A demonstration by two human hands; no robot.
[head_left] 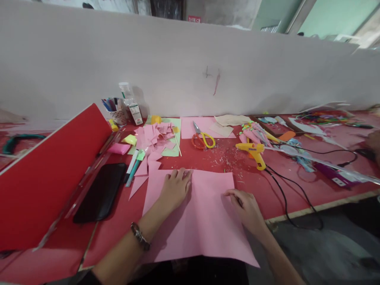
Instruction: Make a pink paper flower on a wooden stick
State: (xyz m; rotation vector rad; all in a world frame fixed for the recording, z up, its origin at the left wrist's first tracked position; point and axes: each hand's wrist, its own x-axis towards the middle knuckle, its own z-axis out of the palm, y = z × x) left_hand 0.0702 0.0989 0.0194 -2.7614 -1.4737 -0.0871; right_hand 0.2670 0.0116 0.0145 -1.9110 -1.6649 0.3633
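Note:
A large sheet of pink paper (212, 221), with a crease down its middle, lies at the table's front edge and hangs partly over it. My left hand (178, 186) rests flat on its upper left part, palm down, fingers stretched toward the far edge. At the right edge of the sheet, my right hand (245, 208) pinches the paper between thumb and curled fingers. Beyond the paper lie scissors (203, 138) with one red and one yellow handle. Pink paper scraps (156, 136) are heaped at the far left of the sheet.
A yellow glue gun (253, 152) with a black cord lies at right. To the left are a black phone (101, 192), markers (132, 170), a pen cup (117, 114), a bottle (129, 101) and a leaning red board (56, 174). Part of another person's hand (374, 141) shows far right.

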